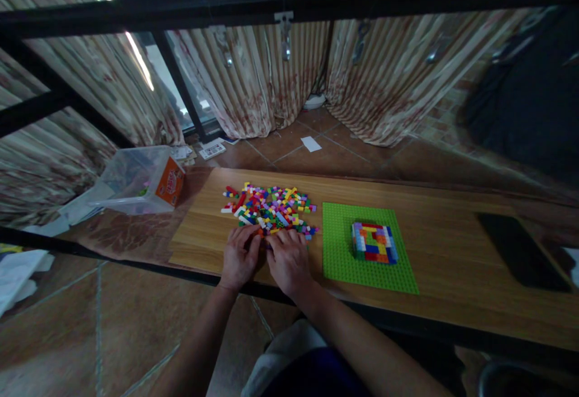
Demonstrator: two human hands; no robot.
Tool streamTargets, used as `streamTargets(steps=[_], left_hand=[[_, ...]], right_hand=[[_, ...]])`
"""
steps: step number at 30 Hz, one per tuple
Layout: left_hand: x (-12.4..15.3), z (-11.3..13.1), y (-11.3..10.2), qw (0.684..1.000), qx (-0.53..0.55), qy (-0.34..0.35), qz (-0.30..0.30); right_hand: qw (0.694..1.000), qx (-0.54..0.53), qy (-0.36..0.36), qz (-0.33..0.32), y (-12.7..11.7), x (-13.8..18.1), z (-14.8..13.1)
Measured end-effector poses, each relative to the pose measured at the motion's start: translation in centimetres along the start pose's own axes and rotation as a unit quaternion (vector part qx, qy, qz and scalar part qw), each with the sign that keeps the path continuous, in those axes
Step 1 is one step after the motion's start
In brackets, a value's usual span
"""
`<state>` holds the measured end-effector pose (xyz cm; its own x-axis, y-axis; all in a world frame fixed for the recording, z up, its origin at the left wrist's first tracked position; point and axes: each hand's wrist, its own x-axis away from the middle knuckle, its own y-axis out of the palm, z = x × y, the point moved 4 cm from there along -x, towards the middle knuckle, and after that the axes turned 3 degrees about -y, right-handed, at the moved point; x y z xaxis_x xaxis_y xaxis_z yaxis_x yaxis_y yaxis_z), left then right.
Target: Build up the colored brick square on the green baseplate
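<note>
A loose heap of small toy building bricks (275, 205) in many colours lies on the wooden table. At its near edge, my left hand (239, 258) has its fingers curled, with thumb and forefinger close together beside an orange spot among the bricks. Close by on the right, my right hand (289, 259) bends its fingers down over the heap's front. Whatever lies under the fingertips of either hand is hidden or too small to name. To the right, a green baseplate (337, 246) carries a low, roughly square block (374, 244) built of multicoloured bricks.
A clear plastic box (136, 180) with an orange label stands at the table's left end. On the right lies a dark flat rectangular object (520, 252). A black metal bar (253, 2) crosses above, before striped curtains (271, 83). A white paper (311, 143) lies on the tiled floor.
</note>
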<state>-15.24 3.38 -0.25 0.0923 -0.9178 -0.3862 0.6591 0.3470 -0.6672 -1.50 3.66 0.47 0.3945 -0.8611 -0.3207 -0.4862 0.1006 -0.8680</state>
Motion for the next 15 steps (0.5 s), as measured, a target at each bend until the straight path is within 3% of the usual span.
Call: streamTargets(steps=[10, 15], left_hand=[[0.4, -0.5, -0.6, 0.998, 0.039, -0.044, 0.028], [0.9, -1.1, -0.9, 0.992, 0.07, -0.073, 0.081]], right_hand=[[0.994, -0.095, 0.028, 0.053, -0.8, 0.7, 3.3], [0.977, -0.17, 0.091, 0.093, -0.8, 1.0, 5.3]])
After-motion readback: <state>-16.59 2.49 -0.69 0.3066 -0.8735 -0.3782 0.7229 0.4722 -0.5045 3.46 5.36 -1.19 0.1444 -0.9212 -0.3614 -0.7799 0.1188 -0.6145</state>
